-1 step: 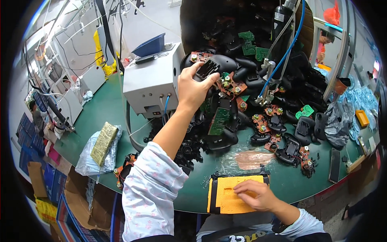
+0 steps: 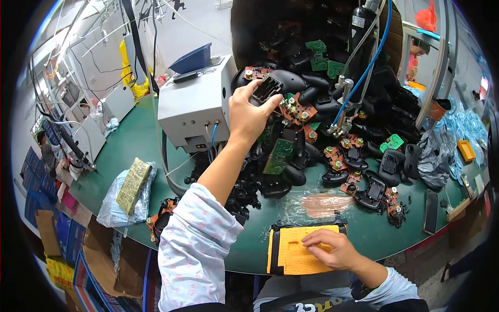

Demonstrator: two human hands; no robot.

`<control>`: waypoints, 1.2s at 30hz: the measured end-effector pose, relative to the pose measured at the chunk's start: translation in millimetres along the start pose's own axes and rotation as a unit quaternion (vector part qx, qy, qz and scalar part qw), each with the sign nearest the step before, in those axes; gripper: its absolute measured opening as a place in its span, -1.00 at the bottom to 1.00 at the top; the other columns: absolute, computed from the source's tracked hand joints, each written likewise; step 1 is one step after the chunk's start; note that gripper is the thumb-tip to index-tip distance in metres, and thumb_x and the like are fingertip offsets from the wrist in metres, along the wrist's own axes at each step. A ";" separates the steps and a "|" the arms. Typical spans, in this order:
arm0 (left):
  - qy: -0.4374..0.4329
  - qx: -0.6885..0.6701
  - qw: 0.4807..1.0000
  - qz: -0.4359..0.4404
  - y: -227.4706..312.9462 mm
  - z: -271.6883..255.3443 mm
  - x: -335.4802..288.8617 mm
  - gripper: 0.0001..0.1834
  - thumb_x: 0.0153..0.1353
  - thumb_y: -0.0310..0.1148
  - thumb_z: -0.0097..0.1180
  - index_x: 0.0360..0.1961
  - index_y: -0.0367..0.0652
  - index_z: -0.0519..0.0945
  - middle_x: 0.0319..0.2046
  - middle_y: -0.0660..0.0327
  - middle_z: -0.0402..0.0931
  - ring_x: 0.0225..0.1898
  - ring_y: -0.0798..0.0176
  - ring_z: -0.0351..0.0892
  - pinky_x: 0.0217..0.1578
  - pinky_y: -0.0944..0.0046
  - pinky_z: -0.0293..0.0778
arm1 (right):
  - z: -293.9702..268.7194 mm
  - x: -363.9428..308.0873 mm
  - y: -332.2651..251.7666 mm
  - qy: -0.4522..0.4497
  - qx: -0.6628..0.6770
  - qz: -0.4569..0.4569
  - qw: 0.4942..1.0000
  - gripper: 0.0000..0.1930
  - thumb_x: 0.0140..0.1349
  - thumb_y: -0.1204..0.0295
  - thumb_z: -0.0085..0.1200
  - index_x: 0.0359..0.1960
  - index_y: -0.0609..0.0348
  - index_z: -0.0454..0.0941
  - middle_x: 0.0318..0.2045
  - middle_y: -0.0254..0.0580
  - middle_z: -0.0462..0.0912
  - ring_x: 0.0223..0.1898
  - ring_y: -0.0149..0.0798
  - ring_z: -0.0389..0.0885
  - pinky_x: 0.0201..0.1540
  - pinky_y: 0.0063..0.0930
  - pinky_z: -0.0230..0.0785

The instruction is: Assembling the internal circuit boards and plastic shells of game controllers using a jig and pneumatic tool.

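My left hand (image 2: pixel 248 115) reaches into a heap of black game controller shells (image 2: pixel 291 82) and grips a black plastic controller part (image 2: pixel 268 89) between thumb and fingers. The part is a dark, boxy frame with a hollow face. Close by lie brown circuit boards (image 2: pixel 297 109) with small round sticks, and a green circuit board (image 2: pixel 279 156) stands tilted below the wrist. My right hand (image 2: pixel 335 249) rests over a yellow textured mat (image 2: pixel 291 262) at the front edge, its fingers apart and nothing visible in them. Black strips run along the mat's left and far sides.
A grey metal box (image 2: pixel 195 99) with a blue tray (image 2: pixel 191 59) on top stands left of the heap. A metal fixture (image 2: pixel 343 106) with a blue hose rises on the right. A plastic-wrapped bundle (image 2: pixel 130 195) lies on the green table (image 2: pixel 249 249); cardboard boxes (image 2: pixel 104 255) stand below left.
The green circuit board and a black shell below my left hand have slid slightly down and left. Both hands stay nearly in place.
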State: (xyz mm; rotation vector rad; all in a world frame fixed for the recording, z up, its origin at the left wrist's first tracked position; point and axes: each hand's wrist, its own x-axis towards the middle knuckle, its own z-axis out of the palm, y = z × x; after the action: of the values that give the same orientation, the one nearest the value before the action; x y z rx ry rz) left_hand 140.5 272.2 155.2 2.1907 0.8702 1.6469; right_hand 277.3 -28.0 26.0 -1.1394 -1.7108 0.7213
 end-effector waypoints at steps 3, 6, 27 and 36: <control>0.066 0.147 0.983 0.085 -0.5 9.4 -6.1 -0.47 0.05 -0.25 0.43 -0.02 -0.37 0.60 -0.22 0.14 0.63 -0.25 0.35 0.59 -0.17 0.39 0.49 | -5.6 0.3 -1.6 -0.002 -0.019 0.003 1.000 -0.86 0.15 0.56 0.19 -0.24 0.23 0.65 -0.19 -0.14 0.69 -0.12 -0.15 0.67 -0.03 -0.38 0.51; 0.103 -0.063 0.990 -0.070 -5.9 8.6 1.0 -0.45 0.03 -0.19 0.44 -0.03 -0.33 0.61 -0.21 0.11 0.61 -0.19 0.30 0.59 -0.13 0.33 0.48 | -0.2 -4.2 -3.6 -0.005 -0.009 0.015 1.000 -0.87 0.16 0.56 0.17 -0.24 0.23 0.65 -0.20 -0.14 0.69 -0.14 -0.15 0.67 -0.05 -0.39 0.51; 0.143 0.047 0.977 -0.151 -49.5 -18.2 -29.1 -0.42 0.03 -0.05 0.41 -0.01 -0.16 0.55 -0.11 0.03 0.53 -0.01 0.04 0.47 0.05 0.05 0.34 | -21.4 10.6 -0.3 -0.028 -0.137 0.008 0.990 -0.83 0.18 0.48 0.15 -0.18 0.19 0.57 -0.24 -0.11 0.63 -0.16 -0.02 0.62 -0.09 -0.27 0.48; 0.030 -0.464 0.824 -0.323 29.8 -47.7 -8.0 -0.72 0.31 -0.16 0.19 -0.07 -0.04 0.53 -0.25 0.36 0.57 -0.22 0.41 0.53 -0.23 0.28 0.49 | -28.1 76.9 -17.1 0.040 -0.064 0.000 0.997 -0.53 0.16 0.41 0.22 0.11 0.17 0.41 -0.03 0.02 0.53 0.01 0.02 0.54 0.03 -0.22 0.42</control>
State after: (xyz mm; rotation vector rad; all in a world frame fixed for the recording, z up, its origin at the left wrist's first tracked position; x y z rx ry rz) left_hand 103.4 237.3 180.4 1.0227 0.5296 1.3418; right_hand 285.8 35.1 80.3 -1.2392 -1.7086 0.5642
